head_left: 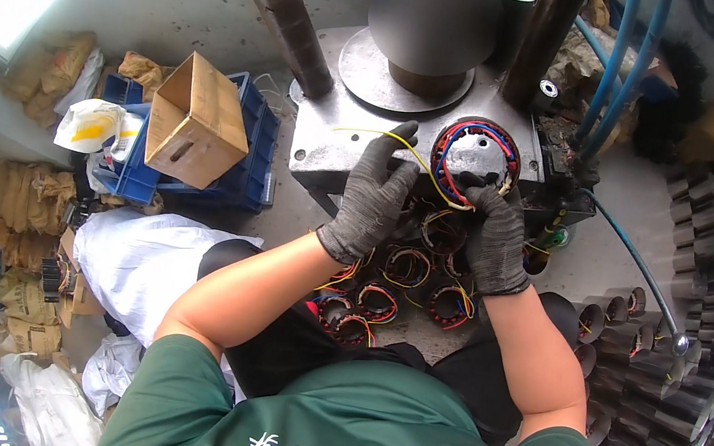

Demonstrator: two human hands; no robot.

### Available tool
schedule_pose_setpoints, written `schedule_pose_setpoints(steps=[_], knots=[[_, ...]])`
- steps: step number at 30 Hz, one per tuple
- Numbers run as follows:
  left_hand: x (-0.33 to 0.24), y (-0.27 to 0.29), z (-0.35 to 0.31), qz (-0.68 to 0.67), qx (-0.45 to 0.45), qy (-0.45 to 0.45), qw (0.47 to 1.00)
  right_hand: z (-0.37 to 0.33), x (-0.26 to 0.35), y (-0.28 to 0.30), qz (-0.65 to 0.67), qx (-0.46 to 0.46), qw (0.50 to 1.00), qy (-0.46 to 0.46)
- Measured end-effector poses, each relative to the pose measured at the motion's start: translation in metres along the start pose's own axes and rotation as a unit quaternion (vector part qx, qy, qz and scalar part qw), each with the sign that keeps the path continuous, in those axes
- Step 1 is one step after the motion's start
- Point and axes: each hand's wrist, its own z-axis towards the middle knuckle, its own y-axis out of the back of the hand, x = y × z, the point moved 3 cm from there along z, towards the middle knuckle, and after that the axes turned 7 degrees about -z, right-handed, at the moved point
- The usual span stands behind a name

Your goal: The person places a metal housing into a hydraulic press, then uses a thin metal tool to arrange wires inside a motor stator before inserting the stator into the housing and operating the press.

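Note:
A ring-shaped motor stator (516, 145) wound with red and blue wires stands at the front right of a metal machine table (319, 139). My right hand (498, 240), in a dark grey knit glove, closes on the stator's near edge, by a pale sleeved lead. My left hand (374, 198), gloved alike, is left of the stator with its fingers stretched and the thumb apart. A loose yellow wire (425, 167) runs from the stator's near side past the left fingertips. Whether those fingers touch the wire is hard to see.
Several wired stators (406, 267) lie on the floor below the table. A round press head (432, 27) stands behind, between dark posts (282, 13). A ball-ended lever (679, 343) juts out right, near stacked metal cylinders (672, 399). A cardboard box (197, 121) sits on blue crates (252, 152) at left.

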Motion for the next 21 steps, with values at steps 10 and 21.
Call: schedule_pose_setpoints(steps=[10, 21], knots=[[-0.005, -0.015, 0.014, 0.166, 0.015, -0.047, 0.985, 0.001, -0.006, 0.008, -0.114, -0.01, 0.989, 0.093], [-0.002, -0.016, 0.017, 0.123, -0.036, -0.077, 0.989, -0.011, -0.005, 0.005, -0.122, 0.006, 0.98, 0.158]])
